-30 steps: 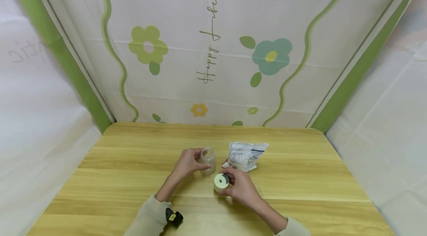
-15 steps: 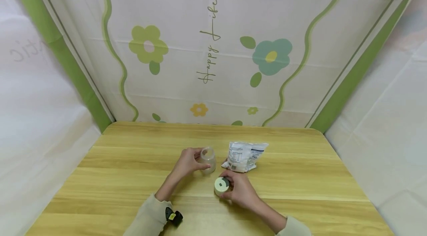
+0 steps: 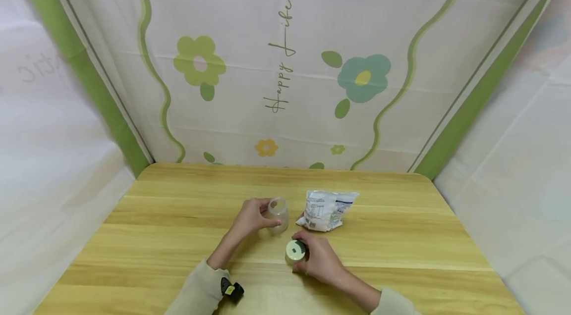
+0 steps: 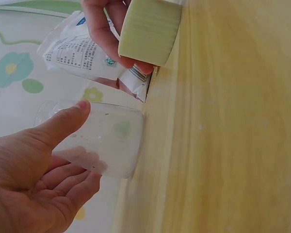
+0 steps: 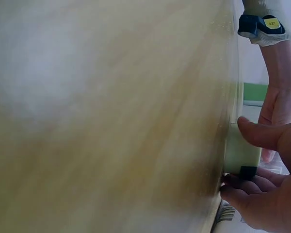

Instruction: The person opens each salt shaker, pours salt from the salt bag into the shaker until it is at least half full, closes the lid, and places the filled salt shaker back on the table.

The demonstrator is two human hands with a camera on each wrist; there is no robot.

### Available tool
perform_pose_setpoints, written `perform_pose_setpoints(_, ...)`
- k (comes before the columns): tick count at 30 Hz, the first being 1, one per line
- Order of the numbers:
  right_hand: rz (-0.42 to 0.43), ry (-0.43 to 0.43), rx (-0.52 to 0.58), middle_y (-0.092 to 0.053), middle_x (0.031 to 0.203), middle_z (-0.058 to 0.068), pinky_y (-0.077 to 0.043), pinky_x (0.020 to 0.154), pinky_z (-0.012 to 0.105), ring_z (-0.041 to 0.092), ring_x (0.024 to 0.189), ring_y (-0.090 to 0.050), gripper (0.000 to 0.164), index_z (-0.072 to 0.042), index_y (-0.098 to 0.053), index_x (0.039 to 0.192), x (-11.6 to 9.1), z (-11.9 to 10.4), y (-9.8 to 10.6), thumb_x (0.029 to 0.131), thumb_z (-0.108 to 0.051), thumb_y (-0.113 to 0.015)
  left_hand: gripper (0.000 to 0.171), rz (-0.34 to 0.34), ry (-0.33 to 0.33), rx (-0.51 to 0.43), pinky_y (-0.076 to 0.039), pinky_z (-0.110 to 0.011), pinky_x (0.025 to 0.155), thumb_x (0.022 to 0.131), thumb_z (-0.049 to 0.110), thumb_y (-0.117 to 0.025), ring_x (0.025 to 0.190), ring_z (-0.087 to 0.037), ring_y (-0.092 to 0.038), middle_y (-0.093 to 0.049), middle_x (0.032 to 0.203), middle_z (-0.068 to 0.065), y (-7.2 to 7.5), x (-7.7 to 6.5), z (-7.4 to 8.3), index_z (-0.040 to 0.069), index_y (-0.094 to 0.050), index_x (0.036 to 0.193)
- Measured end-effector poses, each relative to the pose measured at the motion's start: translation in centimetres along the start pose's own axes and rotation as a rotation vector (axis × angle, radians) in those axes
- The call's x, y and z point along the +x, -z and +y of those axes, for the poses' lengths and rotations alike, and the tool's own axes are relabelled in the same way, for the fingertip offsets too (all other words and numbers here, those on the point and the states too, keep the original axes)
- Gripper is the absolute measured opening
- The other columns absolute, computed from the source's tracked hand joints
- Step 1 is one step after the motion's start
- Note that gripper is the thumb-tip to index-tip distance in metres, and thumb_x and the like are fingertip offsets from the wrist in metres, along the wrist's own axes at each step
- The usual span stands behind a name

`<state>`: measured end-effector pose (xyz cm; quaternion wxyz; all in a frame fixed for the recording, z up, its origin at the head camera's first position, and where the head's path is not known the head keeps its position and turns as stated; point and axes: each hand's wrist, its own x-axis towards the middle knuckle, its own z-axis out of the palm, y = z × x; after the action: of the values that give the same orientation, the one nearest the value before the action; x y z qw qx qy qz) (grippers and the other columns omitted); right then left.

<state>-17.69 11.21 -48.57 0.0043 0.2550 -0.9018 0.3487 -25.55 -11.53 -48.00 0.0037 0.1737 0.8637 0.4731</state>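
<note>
In the head view my left hand [image 3: 252, 218] holds a clear jar [image 3: 278, 213] between thumb and fingers. The jar stands upright on the table with its mouth uncovered, and the left wrist view shows its clear wall [image 4: 119, 141]. To the front right, my right hand [image 3: 322, 257] grips a pale green cylindrical cap [image 3: 295, 251] with a dark patch on its edge and a small dark square on top. The right wrist view shows thumb and fingers on opposite sides of this cap [image 5: 241, 151], which sits at the tabletop. Its underside is hidden.
A white printed plastic packet [image 3: 327, 210] stands on the wooden table [image 3: 178, 236] just behind my right hand. White fabric walls with flower prints [image 3: 363, 77] enclose the back and sides. A small black camera [image 3: 233, 290] is strapped at the left sleeve.
My right hand has slid slightly toward the front of the table with the cap. The left hand and jar have stayed in place, and so has the packet.
</note>
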Motion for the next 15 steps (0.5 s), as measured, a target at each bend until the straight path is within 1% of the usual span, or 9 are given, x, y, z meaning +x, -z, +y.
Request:
perform_pose_setpoints(4, -0.041, -0.029, -0.039, -0.070, 0.121, 0.015, -0.055, 0.096, 0.043, 0.029, 0.107, -0.068, 0.076, 0.002, -0.059, 0.129, -0.4, -0.3, 0.3, 0.064, -0.019, -0.093, 0.060, 0.004, 0.002, 0.001, -0.057, -0.040, 0.095, 0.074, 0.020, -0.089, 0.113, -0.035, -0.068, -0.069, 0.121, -0.022, 0.0, -0.1, -0.1, -0.004, -0.066, 0.124)
perform_pose_setpoints(7, -0.061, -0.046, -0.055, -0.067, 0.128, 0.018, -0.053, 0.099, 0.048, 0.032, 0.113, -0.066, 0.080, 0.002, -0.057, 0.133, -0.7, -0.6, 0.8, 0.067, -0.024, -0.092, 0.059, 0.006, -0.002, 0.003, -0.057, -0.041, 0.095, 0.074, 0.020, -0.089, 0.113, -0.035, -0.068, -0.070, 0.120, -0.023, 0.0, -0.1, -0.1, -0.005, -0.067, 0.123)
perform_pose_setpoints(10, -0.064, -0.064, -0.051, -0.065, 0.132, 0.018, -0.052, 0.100, 0.050, 0.034, 0.117, -0.065, 0.080, 0.000, -0.056, 0.136, -1.0, -0.8, 1.5, 0.069, -0.027, -0.090, 0.060, 0.003, -0.003, 0.002, -0.057, -0.042, 0.095, 0.074, 0.020, -0.089, 0.113, -0.036, -0.068, -0.070, 0.120, -0.023, 0.0, -0.1, -0.2, -0.006, -0.066, 0.123)
perform_pose_setpoints(13, -0.059, -0.078, -0.032, -0.063, 0.135, 0.017, -0.053, 0.099, 0.052, 0.036, 0.118, -0.064, 0.079, 0.000, -0.055, 0.137, -1.2, -0.9, 2.2, 0.071, -0.025, -0.089, 0.060, -0.004, -0.004, -0.004, -0.057, -0.043, 0.095, 0.074, 0.021, -0.089, 0.113, -0.037, -0.067, -0.069, 0.121, -0.023, 0.0, -0.1, -0.1, -0.006, -0.066, 0.123)
perform_pose_setpoints(15, -0.048, -0.071, -0.021, -0.063, 0.134, 0.017, -0.053, 0.097, 0.052, 0.037, 0.117, -0.064, 0.077, 0.000, -0.055, 0.136, -1.3, -0.9, 2.7, 0.072, -0.024, -0.088, 0.061, -0.006, -0.001, -0.007, -0.057, -0.043, 0.095, 0.075, 0.021, -0.089, 0.114, -0.037, -0.067, -0.068, 0.122, -0.024, 0.0, -0.1, -0.1, -0.006, -0.066, 0.124)
